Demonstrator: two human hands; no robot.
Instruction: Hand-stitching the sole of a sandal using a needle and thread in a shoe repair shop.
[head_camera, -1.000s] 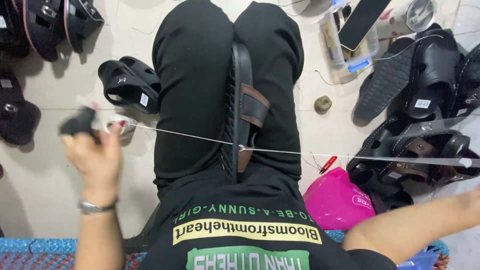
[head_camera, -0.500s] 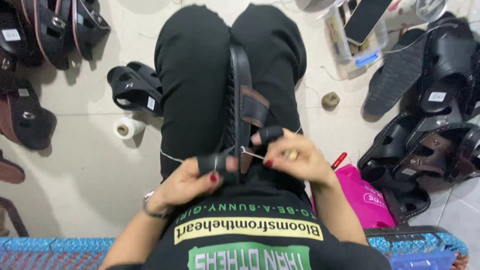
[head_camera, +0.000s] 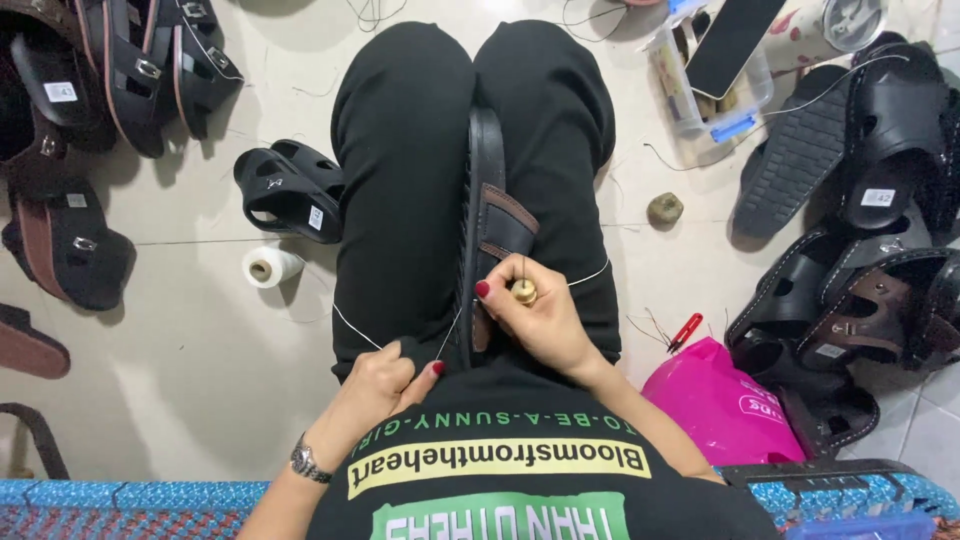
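I have the black sandal (head_camera: 487, 215) wedged on edge between my thighs, its long axis running straight away from me, toe end far, heel end tucked close to my belly, with its brown strap (head_camera: 510, 215) on the right face. My right hand (head_camera: 535, 315) is the nearer one to the work: it sits right against the sole's edge near the heel end, fingers closed around the round wooden knob of an awl (head_camera: 523, 292), whose point I can't see, as it is hidden behind my fingers and the sole. My left hand (head_camera: 385, 375) lies lower and to the left, just off the sandal's heel, pinched shut on a dark finger guard or pad and on the white thread (head_camera: 350, 325), which runs from that hand out over my left thigh; another stretch shows on the right past my knuckles. Whether the thread already passes through the sole I cannot tell. On the floor to my left are a spool of white thread (head_camera: 270, 266) and a loose black sandal (head_camera: 290, 190); to my right a small round lump (head_camera: 665, 209), maybe wax, a pink plastic bag (head_camera: 720, 405) and a pile of black sandals (head_camera: 860, 250), partly cut off by the frame.
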